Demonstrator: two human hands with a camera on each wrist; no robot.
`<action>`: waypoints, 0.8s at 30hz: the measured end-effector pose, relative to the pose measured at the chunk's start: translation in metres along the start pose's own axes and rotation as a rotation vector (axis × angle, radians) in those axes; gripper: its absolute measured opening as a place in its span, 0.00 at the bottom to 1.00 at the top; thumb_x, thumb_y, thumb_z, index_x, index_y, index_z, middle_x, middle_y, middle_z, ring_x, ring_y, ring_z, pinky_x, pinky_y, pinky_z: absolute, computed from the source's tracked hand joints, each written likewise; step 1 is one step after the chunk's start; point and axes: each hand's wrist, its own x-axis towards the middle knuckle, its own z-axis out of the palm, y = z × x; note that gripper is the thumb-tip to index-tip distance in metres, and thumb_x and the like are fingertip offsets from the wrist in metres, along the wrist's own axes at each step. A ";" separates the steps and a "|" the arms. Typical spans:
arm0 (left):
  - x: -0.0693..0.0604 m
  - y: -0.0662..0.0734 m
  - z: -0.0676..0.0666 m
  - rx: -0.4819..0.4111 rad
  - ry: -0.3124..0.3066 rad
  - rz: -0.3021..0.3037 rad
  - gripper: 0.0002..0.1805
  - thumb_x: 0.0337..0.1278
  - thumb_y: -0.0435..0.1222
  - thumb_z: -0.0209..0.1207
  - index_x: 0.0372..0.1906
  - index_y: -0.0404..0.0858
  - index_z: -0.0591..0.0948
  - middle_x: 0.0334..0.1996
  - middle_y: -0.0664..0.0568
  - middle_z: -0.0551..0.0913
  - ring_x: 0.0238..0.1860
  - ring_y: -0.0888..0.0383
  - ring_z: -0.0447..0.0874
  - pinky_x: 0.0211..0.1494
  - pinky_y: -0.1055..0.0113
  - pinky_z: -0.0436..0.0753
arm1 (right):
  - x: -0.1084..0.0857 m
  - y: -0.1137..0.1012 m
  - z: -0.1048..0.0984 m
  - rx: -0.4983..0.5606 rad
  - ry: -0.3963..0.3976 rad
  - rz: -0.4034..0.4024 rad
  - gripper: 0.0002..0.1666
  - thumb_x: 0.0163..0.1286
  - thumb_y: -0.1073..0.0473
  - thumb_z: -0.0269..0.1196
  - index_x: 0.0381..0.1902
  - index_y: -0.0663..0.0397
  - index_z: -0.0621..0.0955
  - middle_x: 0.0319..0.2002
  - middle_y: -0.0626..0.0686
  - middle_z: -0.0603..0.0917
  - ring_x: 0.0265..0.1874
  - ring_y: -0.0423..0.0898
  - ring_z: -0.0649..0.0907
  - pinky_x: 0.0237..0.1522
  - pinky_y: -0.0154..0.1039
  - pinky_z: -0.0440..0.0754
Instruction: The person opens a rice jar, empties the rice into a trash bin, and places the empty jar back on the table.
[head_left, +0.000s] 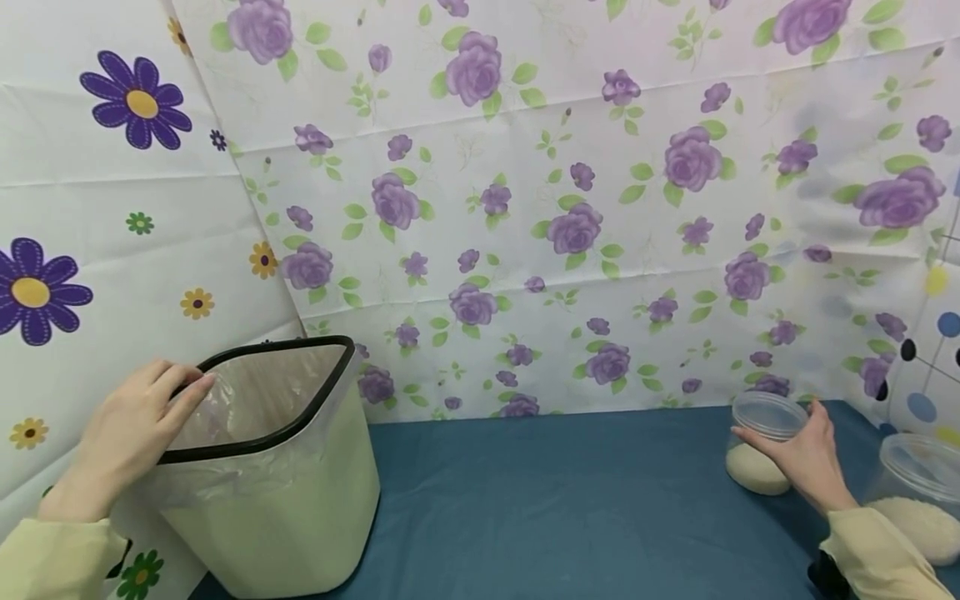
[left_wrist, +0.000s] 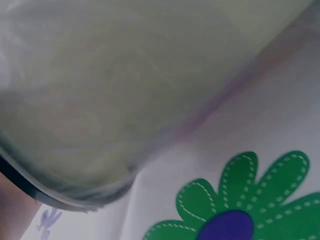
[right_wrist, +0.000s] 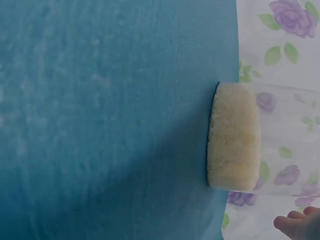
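Note:
At the left in the head view stands a pale green trash bin [head_left: 300, 517] with a clear plastic liner [head_left: 292, 379] under its black rim. My left hand [head_left: 127, 425] grips that rim on its near left side; the bin's wall [left_wrist: 125, 75] fills most of the left wrist view. Over at the far right is a clear plastic jar [head_left: 756, 471], its lower part filled with a whitish grainy material, perhaps rice. My right hand [head_left: 813, 458] is spread around the jar's right side. In the right wrist view its fingers [right_wrist: 295, 225] are apart from the jar [right_wrist: 235, 140].
A larger clear jar [head_left: 918, 508] with similar white contents stands by the right forearm. Blue cloth [head_left: 540, 508] covers the table. Flower-printed sheets [head_left: 525, 208] hang behind and at the left.

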 end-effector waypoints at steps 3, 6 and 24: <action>-0.004 -0.005 -0.003 0.022 -0.016 -0.003 0.13 0.64 0.40 0.49 0.37 0.33 0.77 0.35 0.42 0.74 0.38 0.41 0.70 0.38 0.46 0.65 | -0.002 0.002 0.001 -0.008 -0.013 -0.004 0.69 0.53 0.37 0.63 0.65 0.71 0.31 0.60 0.80 0.35 0.57 0.76 0.44 0.46 0.69 0.51; -0.010 -0.013 -0.006 0.038 -0.048 -0.006 0.14 0.65 0.39 0.47 0.38 0.32 0.76 0.35 0.41 0.74 0.38 0.39 0.70 0.39 0.46 0.65 | -0.004 0.003 0.002 -0.012 -0.026 -0.005 0.69 0.54 0.39 0.64 0.64 0.73 0.31 0.59 0.82 0.36 0.56 0.77 0.45 0.46 0.69 0.52; -0.039 -0.032 0.001 -0.174 0.091 -0.087 0.25 0.61 0.32 0.50 0.07 0.49 0.71 0.08 0.69 0.66 0.13 0.68 0.62 0.18 0.72 0.59 | -0.006 0.012 0.010 0.102 -0.029 -0.133 0.54 0.51 0.47 0.69 0.62 0.75 0.55 0.51 0.75 0.62 0.47 0.70 0.66 0.38 0.62 0.64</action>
